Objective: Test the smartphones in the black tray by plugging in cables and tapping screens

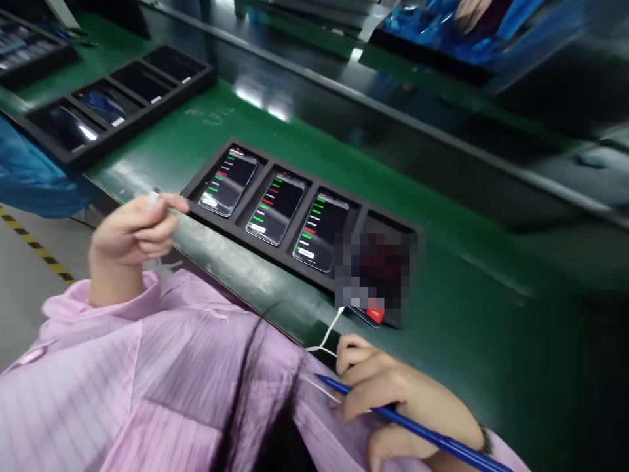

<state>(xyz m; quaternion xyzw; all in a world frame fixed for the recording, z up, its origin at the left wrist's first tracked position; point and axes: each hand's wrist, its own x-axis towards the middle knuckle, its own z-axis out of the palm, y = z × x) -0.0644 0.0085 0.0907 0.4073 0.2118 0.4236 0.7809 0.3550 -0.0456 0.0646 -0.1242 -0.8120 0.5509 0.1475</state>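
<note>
My left hand [140, 229] is raised off the bench's near edge, thumb and forefinger pinched on a small white cable plug [154, 198]. At the lower right, my right hand [393, 393] has a blue pen [422, 429] lodged between its fingers. A white cable [330, 331] passes by that hand's fingers and leads up to the near end of a black tray [289, 259]. Three phones [228, 180] lie in the tray with lit screens showing green, white and red lines. In the fourth slot a blurred-out patch hides most of another phone [366, 316].
A second black tray [132, 134] with several dark-screened phones stands at the back left, with part of another tray [24, 49] beyond. Everything rests on a green bench [472, 288]. Behind a long rail, another person's hand [472, 13] appears near blue plastic [417, 26].
</note>
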